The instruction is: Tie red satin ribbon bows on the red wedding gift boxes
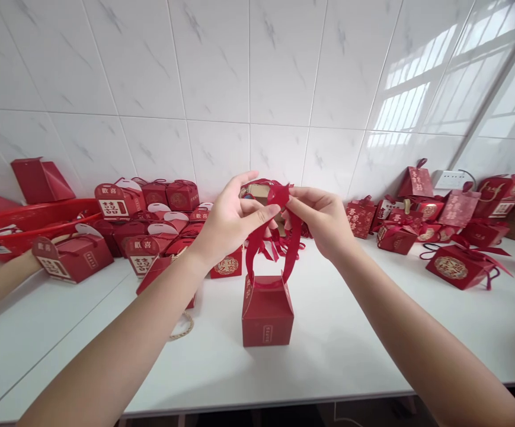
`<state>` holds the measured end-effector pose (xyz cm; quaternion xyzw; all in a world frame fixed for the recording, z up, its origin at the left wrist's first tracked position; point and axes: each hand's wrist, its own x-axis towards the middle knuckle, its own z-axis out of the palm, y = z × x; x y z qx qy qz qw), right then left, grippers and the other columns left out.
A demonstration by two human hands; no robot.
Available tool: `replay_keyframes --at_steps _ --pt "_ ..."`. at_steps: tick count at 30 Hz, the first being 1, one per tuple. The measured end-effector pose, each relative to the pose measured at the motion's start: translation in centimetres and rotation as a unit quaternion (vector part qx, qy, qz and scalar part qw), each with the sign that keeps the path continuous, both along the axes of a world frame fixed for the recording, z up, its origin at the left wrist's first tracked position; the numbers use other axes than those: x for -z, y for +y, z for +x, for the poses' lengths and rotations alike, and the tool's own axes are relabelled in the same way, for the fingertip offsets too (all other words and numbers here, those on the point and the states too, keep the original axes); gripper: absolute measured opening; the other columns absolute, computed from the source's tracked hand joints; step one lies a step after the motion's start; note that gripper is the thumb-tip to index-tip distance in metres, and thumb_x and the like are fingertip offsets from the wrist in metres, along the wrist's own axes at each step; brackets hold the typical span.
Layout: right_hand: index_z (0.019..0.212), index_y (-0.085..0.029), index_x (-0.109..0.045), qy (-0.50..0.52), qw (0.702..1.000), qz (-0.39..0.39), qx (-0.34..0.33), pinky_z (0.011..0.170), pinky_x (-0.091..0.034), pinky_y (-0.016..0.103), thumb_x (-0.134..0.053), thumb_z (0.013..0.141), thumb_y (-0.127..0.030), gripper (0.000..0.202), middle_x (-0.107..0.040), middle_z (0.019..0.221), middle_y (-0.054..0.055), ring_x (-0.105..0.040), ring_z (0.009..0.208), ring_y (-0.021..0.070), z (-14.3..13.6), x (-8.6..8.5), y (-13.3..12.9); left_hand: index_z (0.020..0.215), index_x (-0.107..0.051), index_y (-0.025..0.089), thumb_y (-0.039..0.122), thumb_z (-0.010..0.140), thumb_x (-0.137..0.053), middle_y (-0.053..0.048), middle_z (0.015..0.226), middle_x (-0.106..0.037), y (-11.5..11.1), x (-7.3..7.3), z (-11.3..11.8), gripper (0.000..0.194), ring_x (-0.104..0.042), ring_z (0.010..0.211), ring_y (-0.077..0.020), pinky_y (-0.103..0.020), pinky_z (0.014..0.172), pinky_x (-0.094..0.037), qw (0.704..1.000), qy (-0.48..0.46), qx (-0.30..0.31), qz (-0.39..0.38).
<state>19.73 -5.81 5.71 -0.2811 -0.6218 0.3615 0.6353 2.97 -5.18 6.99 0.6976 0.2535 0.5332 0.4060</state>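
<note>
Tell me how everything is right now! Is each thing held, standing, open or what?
Left hand: pinching the ribbon.
Right hand: pinching the ribbon.
Red ribbon: pulled up above the box; can't tell if it's knotted.
Box in front: standing upright; can't tell if it's fully shut.
Rope handle: on the table, partly hidden by the left forearm.
Red tub: open on top, with things inside.
</note>
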Motion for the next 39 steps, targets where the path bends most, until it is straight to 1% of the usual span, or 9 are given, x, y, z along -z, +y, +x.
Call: replay_keyframes --at_steps 5,11,17,23,27,30,33,36,39 --pt "0.093 -0.023 -0.073 -0.048 0.995 0.036 -0.085 0.071 -0.054 0.03 -0.069 0.076 -0.033 0.02 -0.071 0.083 0.002 -0.066 0.076 0.0151 0.0 0.7 -0.4 0.134 -0.038 0.021 0.026 0.068 -0.076 0.0 0.069 -0.07 0.6 0.1 -0.2 0.076 -0.066 0.064 -0.0177 -0.028 0.063 -0.05 0.999 0.027 0.009 -0.019" --pt "0.09 -0.023 -0.073 -0.128 0.983 0.125 -0.036 0.071 -0.054 0.033 -0.061 0.085 -0.035 0.018 -0.07 0.079 0.002 -0.065 0.074 0.016 0.2 1.4 0.1 0.131 -0.04 0.015 0.018 0.073 -0.068 0.001 0.068 -0.065 1.2 0.2 -1.1 0.065 -0.063 0.063 -0.0155 -0.027 0.061 -0.048 0.993 0.006 0.094 -0.076" --pt "0.094 -0.024 -0.073 -0.312 0.836 0.431 0.132 0.081 -0.051 0.035 -0.053 0.089 -0.014 0.023 -0.072 0.087 0.003 -0.063 0.091 0.0184 1.1 1.9 1.2 0.115 -0.052 0.011 0.012 0.075 -0.064 -0.001 0.069 -0.06 1.2 0.1 -1.7 0.041 -0.055 0.061 -0.0107 -0.023 0.055 -0.043 0.975 -0.021 0.094 -0.202" --pt "0.098 -0.026 -0.071 -0.396 0.746 0.489 0.218 0.085 -0.049 0.037 -0.055 0.088 -0.012 0.023 -0.074 0.092 0.001 -0.062 0.101 0.0204 1.7 2.0 1.6 0.104 -0.056 0.013 0.011 0.077 -0.06 0.0 0.067 -0.057 1.2 0.1 -1.8 0.027 -0.054 0.061 -0.0097 -0.022 0.057 -0.045 0.971 -0.035 0.09 -0.219" --pt "0.098 -0.026 -0.072 -0.364 0.784 0.459 0.206 0.088 -0.05 0.038 -0.056 0.087 -0.014 0.023 -0.074 0.095 0.001 -0.062 0.103 0.0209 1.4 2.4 1.4 0.121 -0.051 0.018 0.02 0.081 -0.059 0.0 0.073 -0.06 0.7 0.5 -1.8 0.041 -0.059 0.068 -0.0121 -0.025 0.067 -0.048 0.99 0.015 0.056 -0.126" --pt "0.098 -0.025 -0.072 -0.25 0.884 0.355 0.175 0.09 -0.05 0.039 -0.057 0.087 -0.018 0.02 -0.07 0.107 0.004 -0.062 0.107 0.0215 0.7 3.5 0.7 0.136 -0.037 0.025 0.029 0.084 -0.057 0.003 0.069 -0.059 0.0 1.3 -1.8 0.056 -0.053 0.059 -0.0107 -0.024 0.061 -0.045 0.991 0.106 -0.068 0.041" --pt "0.097 -0.023 -0.07 -0.083 0.96 0.192 0.184 0.084 -0.053 0.036 -0.056 0.088 -0.024 0.017 -0.068 0.108 0.006 -0.063 0.103 0.0209 0.7 5.2 -0.3 0.137 -0.035 0.022 0.03 0.081 -0.06 0.004 0.067 -0.057 -0.2 2.4 -2.5 0.061 -0.051 0.058 -0.0113 -0.024 0.059 -0.045 0.94 0.157 -0.215 0.214" --pt "0.09 -0.021 -0.068 -0.044 0.967 0.074 0.24 0.08 -0.051 0.035 -0.057 0.087 -0.03 0.014 -0.069 0.097 0.006 -0.063 0.095 0.0207 2.7 7.4 -1.5 0.13 -0.042 0.021 0.025 0.08 -0.059 0.008 0.06 -0.046 0.2 3.8 -4.9 0.053 -0.049 0.057 -0.01 -0.023 0.067 -0.046 0.877 0.226 -0.305 0.293" --pt "0.073 -0.02 -0.063 -0.143 0.931 0.012 0.335 0.077 -0.049 0.035 -0.059 0.082 -0.033 0.017 -0.067 0.092 0.006 -0.062 0.091 0.0218 6.6 10.3 -2.9 0.132 -0.04 0.023 0.019 0.084 -0.049 0.008 0.061 -0.041 0.5 6.3 -8.8 0.049 -0.047 0.053 -0.0088 -0.02 0.063 -0.045 0.834 0.356 -0.322 0.273"
